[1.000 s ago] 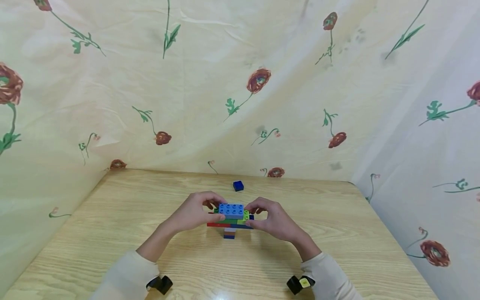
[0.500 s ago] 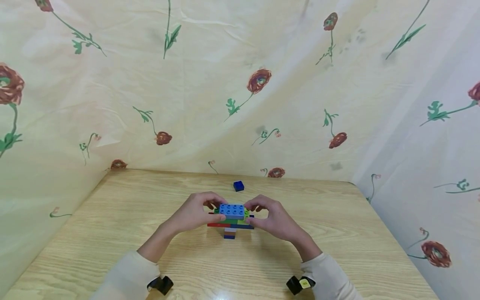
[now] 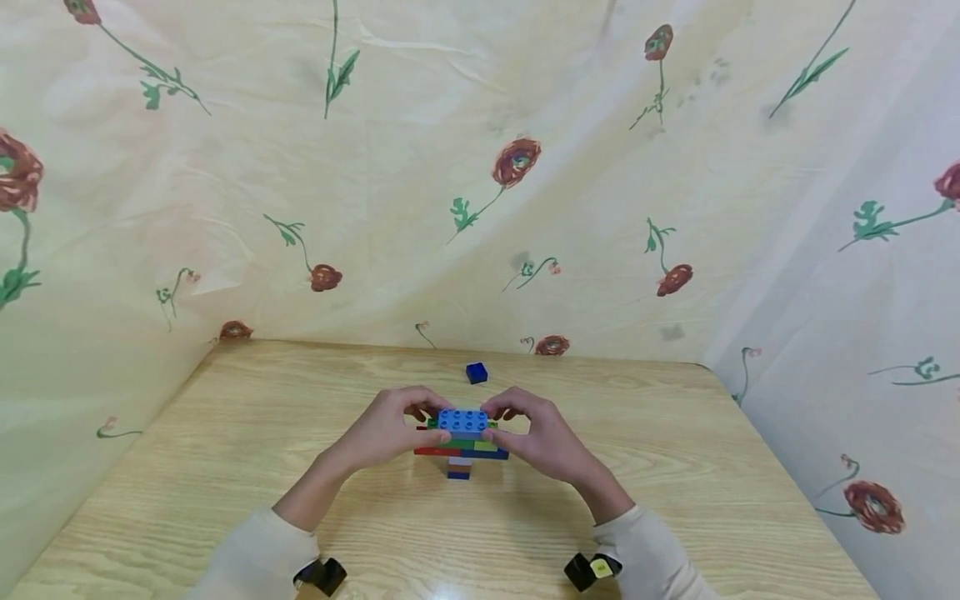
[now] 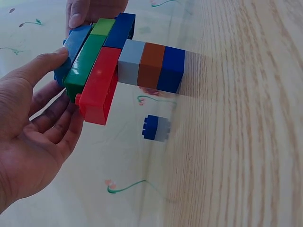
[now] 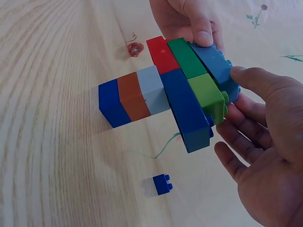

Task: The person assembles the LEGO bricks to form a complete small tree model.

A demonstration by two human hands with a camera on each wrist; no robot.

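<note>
A light blue brick (image 3: 462,422) with studs up tops a building-brick structure on the table. My left hand (image 3: 384,429) pinches its left end, thumb in front and fingers behind. At the other end my right hand (image 3: 542,435) pinches it likewise. Under it lie a green brick (image 4: 85,64) and a lime brick (image 5: 207,92) side by side. Below these come a red brick (image 4: 100,85) and a long dark blue brick (image 5: 185,109). A narrow column carries them: pale grey (image 5: 152,90), brown (image 5: 134,96) and dark blue bricks (image 5: 114,103).
Behind the structure a small loose dark blue brick (image 3: 477,372) stands on the wooden table (image 3: 315,375). A flowered cloth (image 3: 420,183) hangs along the table's back and sides. Each wrist wears a small black camera, one at the left cuff (image 3: 321,575).
My right hand has shifted slightly left, from beside the lime brick's end onto the light blue brick's right end. The left hand and the structure look almost unmoved.
</note>
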